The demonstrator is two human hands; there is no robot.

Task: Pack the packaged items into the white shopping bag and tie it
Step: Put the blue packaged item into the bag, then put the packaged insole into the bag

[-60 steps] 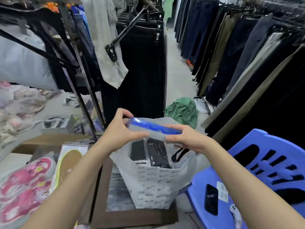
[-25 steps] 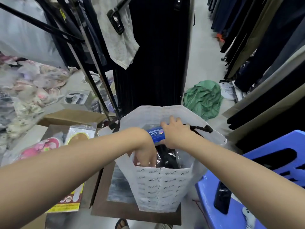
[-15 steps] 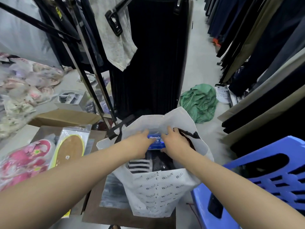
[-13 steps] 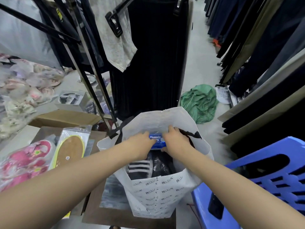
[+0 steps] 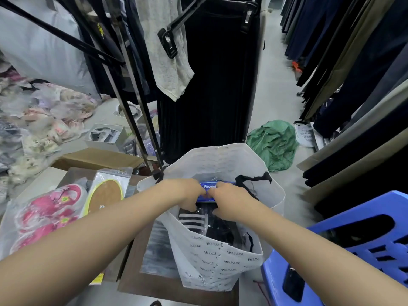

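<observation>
The white shopping bag (image 5: 220, 259), printed with small dark lettering, stands open on a brown board in front of me. Inside its mouth both hands grip a blue packaged item (image 5: 207, 187). My left hand (image 5: 189, 193) holds its left end, my right hand (image 5: 229, 200) its right end. Below the blue pack lie black packaged items (image 5: 220, 227), one with white stripes. The bag's black handle (image 5: 254, 178) hangs at the right rim.
Packaged pink sandals (image 5: 48, 213) and a packaged insole (image 5: 106, 193) lie at the left by a cardboard box (image 5: 97, 159). A blue plastic chair (image 5: 353, 250) with a black phone (image 5: 292, 283) stands at the right. Clothes racks line both sides; a green cloth (image 5: 273, 144) lies on the floor.
Both hands carried the blue pack from above the bag down into its mouth. In the last half second they shifted slightly, still holding it there.
</observation>
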